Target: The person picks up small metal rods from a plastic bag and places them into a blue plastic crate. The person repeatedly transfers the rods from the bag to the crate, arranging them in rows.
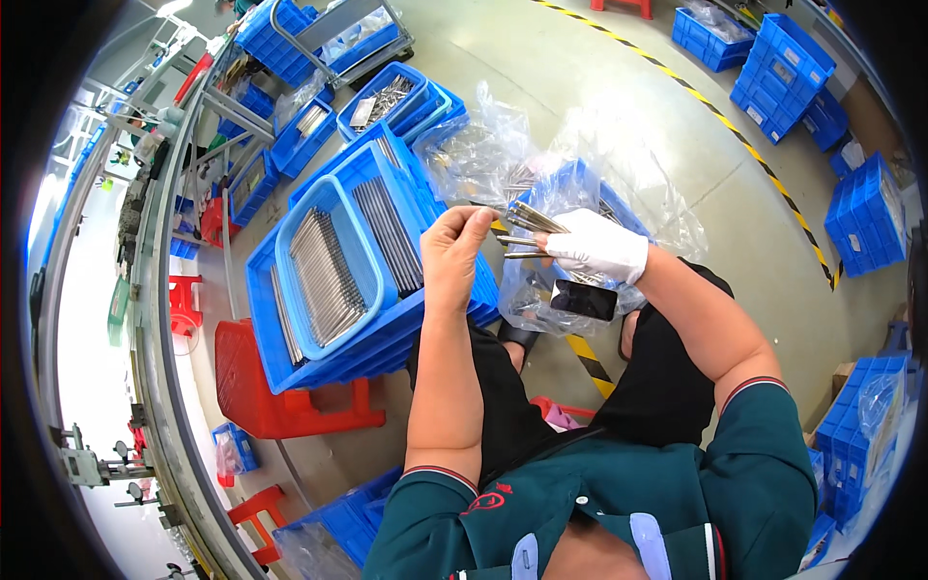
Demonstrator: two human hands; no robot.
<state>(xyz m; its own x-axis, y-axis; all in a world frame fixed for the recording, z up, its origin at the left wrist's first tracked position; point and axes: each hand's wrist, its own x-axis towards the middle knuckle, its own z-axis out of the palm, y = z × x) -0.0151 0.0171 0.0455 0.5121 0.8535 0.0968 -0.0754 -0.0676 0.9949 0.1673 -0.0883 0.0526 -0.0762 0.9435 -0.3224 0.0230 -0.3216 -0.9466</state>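
Note:
My right hand [594, 245], in a white glove, is closed round a bundle of thin metal rods [528, 218] whose ends fan out toward the left. Close to those ends, my bare left hand [452, 246] has thumb and forefinger pinched together; whatever they hold is too small to make out. Beneath the right hand stands a blue bin [619, 205] lined with clear plastic, with more rods inside. A black phone-like slab [583, 300] lies by its near end. To the left, a light blue tray [377, 295] carries neat rows of similar rods.
The tray rests in a stack of larger blue crates [282, 377] beside a red stool [242, 367]. Behind it, another blue bin [421, 89] holds loose metal parts. Crumpled clear plastic [474, 145] spreads over the floor. Blue crates [865, 217] line the right side.

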